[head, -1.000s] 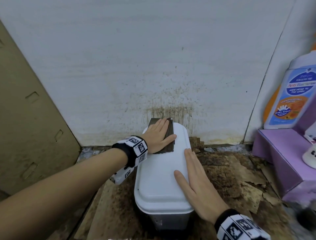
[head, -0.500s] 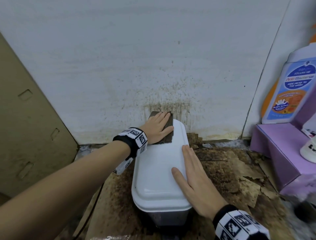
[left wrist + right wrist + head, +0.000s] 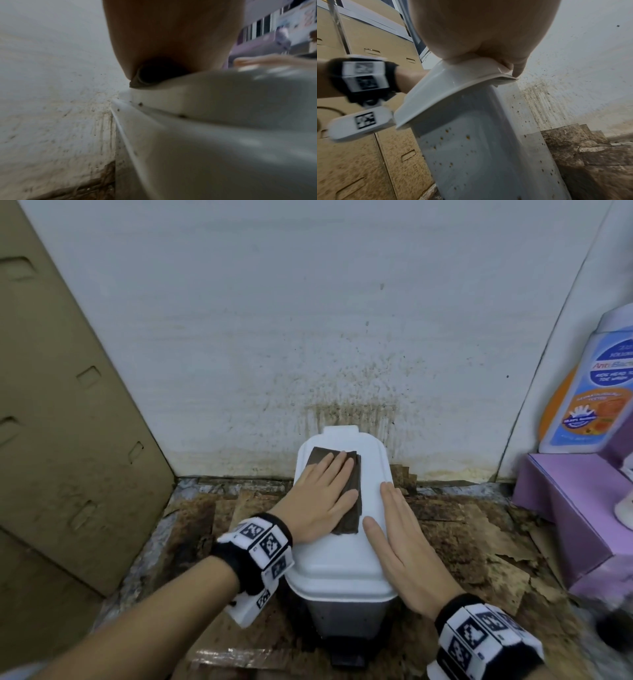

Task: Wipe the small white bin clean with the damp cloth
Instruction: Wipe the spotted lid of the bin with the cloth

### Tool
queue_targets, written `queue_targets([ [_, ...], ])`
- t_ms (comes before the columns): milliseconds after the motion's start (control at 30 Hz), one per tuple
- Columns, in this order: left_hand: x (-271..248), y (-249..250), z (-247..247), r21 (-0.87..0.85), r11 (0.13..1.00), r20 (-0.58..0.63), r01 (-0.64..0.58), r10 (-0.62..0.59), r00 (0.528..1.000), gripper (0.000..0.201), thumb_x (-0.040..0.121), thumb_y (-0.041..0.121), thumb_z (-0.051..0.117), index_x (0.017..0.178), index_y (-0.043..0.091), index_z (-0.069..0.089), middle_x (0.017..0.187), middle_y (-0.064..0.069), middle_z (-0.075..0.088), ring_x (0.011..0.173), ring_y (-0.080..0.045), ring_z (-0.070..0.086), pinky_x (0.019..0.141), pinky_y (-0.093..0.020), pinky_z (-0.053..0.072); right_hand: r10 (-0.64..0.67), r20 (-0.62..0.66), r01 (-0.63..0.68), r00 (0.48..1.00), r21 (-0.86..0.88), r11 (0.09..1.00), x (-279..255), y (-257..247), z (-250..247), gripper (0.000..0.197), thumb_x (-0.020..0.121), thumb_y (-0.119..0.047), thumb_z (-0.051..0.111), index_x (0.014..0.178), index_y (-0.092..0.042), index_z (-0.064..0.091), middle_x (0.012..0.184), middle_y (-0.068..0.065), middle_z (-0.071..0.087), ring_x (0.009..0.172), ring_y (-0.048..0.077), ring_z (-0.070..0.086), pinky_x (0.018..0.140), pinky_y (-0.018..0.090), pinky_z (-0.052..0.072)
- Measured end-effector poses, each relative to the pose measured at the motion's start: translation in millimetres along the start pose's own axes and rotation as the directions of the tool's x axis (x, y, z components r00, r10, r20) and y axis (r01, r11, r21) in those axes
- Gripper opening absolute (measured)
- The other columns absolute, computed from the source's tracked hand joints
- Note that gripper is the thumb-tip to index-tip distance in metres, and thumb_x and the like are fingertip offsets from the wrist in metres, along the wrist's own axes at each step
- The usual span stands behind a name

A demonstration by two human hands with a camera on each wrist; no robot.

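Observation:
The small white bin [image 3: 342, 559] stands on the floor against the stained wall, its lid closed. A dark folded cloth [image 3: 352, 505] lies on the far half of the lid. My left hand [image 3: 325, 494] lies flat on the cloth with straight fingers, pressing it down. Along the lid's right edge my right hand [image 3: 400, 549] rests flat, fingers straight. In the right wrist view the bin's side [image 3: 479, 155] shows brown spots, and the right hand [image 3: 488, 40] rests on the lid rim. The left wrist view shows the cloth's edge [image 3: 135, 83] under the palm.
Cardboard panels [image 3: 61, 422] lean at the left. A purple box [image 3: 575, 508] with a blue-and-orange bottle [image 3: 589, 392] on it sits at the right. The floor [image 3: 479, 542] around the bin has peeling, dirty brown pieces. The wall [image 3: 342, 392] behind is spattered.
My left hand has drawn the cloth back from the lid's far left corner toward the middle of the lid. The right hand stays flat on the lid's right side.

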State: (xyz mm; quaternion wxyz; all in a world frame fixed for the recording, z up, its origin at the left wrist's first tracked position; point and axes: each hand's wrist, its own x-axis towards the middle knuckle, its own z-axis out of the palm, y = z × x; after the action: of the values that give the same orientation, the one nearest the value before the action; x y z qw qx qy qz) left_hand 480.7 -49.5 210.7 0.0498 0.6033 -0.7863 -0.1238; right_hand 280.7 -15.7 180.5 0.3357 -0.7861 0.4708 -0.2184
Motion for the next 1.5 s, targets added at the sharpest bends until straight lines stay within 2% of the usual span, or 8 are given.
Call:
queue_targets([
  [500, -77, 25, 22, -0.135, 0.989, -0.135, 0.062, -0.081, 0.988, 0.064, 0.109, 0.048, 0.016, 0.162, 0.024, -0.01, 0.166, 0.014, -0.023, 0.147, 0.003, -0.031, 0.123, -0.024, -0.018, 0.006, -0.027, -0.006, 1.0, 0.005, 1.0, 1, 2, 3, 0.079, 0.097, -0.066, 0.024, 0.158, -0.034, -0.013, 0.163, -0.025, -0.019, 0.144, -0.016, -0.02, 0.125, 0.024, -0.003],
  [633, -78, 25, 27, -0.43, 0.903, -0.382, 0.0, -0.182, 0.906, 0.051, 0.108, 0.04, 0.038, 0.157, 0.027, 0.035, 0.166, 0.018, 0.02, 0.151, 0.009, 0.008, 0.123, -0.014, 0.009, 0.003, -0.02, -0.003, 1.0, -0.006, 1.0, 1, 4, 3, 0.082, 0.096, -0.069, 0.027, 0.158, -0.035, -0.015, 0.163, -0.026, -0.02, 0.144, -0.015, -0.02, 0.122, 0.022, -0.004],
  [700, -76, 24, 29, -0.483, 0.875, -0.507, -0.026, -0.255, 0.823, 0.037, 0.106, 0.03, 0.048, 0.142, 0.025, 0.055, 0.15, 0.02, 0.041, 0.141, 0.006, 0.034, 0.117, -0.019, 0.031, 0.003, -0.02, -0.003, 1.0, -0.004, 1.0, 0, 4, 3, 0.082, 0.096, -0.069, 0.027, 0.157, -0.036, -0.016, 0.163, -0.026, -0.02, 0.144, -0.015, -0.02, 0.123, 0.023, -0.003],
  [767, -75, 24, 31, -0.448, 0.894, -0.561, -0.005, -0.277, 0.78, 0.03, 0.103, 0.028, 0.052, 0.132, 0.023, 0.06, 0.14, 0.017, 0.045, 0.135, 0.001, 0.04, 0.113, -0.025, 0.036, 0.006, -0.027, -0.006, 1.0, -0.002, 1.0, 0, 3, 4, 0.081, 0.096, -0.069, 0.027, 0.158, -0.036, -0.015, 0.163, -0.026, -0.019, 0.145, -0.015, -0.019, 0.123, 0.024, -0.003],
  [933, -78, 33, 39, -0.361, 0.924, -0.447, 0.126, -0.29, 0.847, 0.052, 0.103, 0.041, 0.045, 0.149, 0.017, 0.042, 0.158, 0.002, 0.027, 0.148, -0.01, 0.014, 0.122, -0.026, 0.018, 0.006, -0.038, -0.006, 0.999, 0.001, 1.0, 1, 3, 5, 0.08, 0.096, -0.069, 0.028, 0.157, -0.038, -0.013, 0.163, -0.027, -0.017, 0.145, -0.015, -0.018, 0.124, 0.025, -0.002],
  [1100, -79, 37, 47, -0.34, 0.922, -0.417, 0.185, -0.324, 0.849, 0.075, 0.098, 0.057, 0.024, 0.158, 0.012, 0.024, 0.166, -0.001, 0.015, 0.153, -0.013, 0.007, 0.125, -0.026, 0.011, 0.0, -0.039, 0.0, 0.999, 0.001, 1.0, 1, 3, 6, 0.081, 0.094, -0.069, 0.03, 0.155, -0.04, -0.015, 0.163, -0.027, -0.018, 0.145, -0.016, -0.018, 0.121, 0.021, -0.004],
  [1300, -84, 35, 47, -0.531, 0.837, -0.403, 0.132, -0.386, 0.83, 0.071, 0.103, 0.043, 0.045, 0.161, 0.016, 0.014, 0.167, 0.009, 0.008, 0.153, -0.003, 0.004, 0.116, -0.012, 0.006, 0.005, -0.046, -0.005, 0.999, 0.007, 1.0, 0, 3, 6, 0.082, 0.094, -0.068, 0.031, 0.157, -0.038, -0.013, 0.163, -0.027, -0.016, 0.146, -0.015, -0.016, 0.12, 0.02, -0.004],
  [1500, -89, 30, 42, -0.62, 0.777, -0.377, 0.107, -0.415, 0.828, 0.075, 0.1, 0.043, 0.055, 0.161, 0.018, 0.017, 0.165, 0.012, 0.014, 0.152, -0.002, 0.013, 0.122, -0.021, 0.018, 0.013, -0.048, -0.013, 0.999, 0.017, 1.0, 0, 3, 7, 0.081, 0.096, -0.065, 0.033, 0.157, -0.039, -0.012, 0.164, -0.027, -0.015, 0.147, -0.014, -0.014, 0.123, 0.024, -0.002],
])
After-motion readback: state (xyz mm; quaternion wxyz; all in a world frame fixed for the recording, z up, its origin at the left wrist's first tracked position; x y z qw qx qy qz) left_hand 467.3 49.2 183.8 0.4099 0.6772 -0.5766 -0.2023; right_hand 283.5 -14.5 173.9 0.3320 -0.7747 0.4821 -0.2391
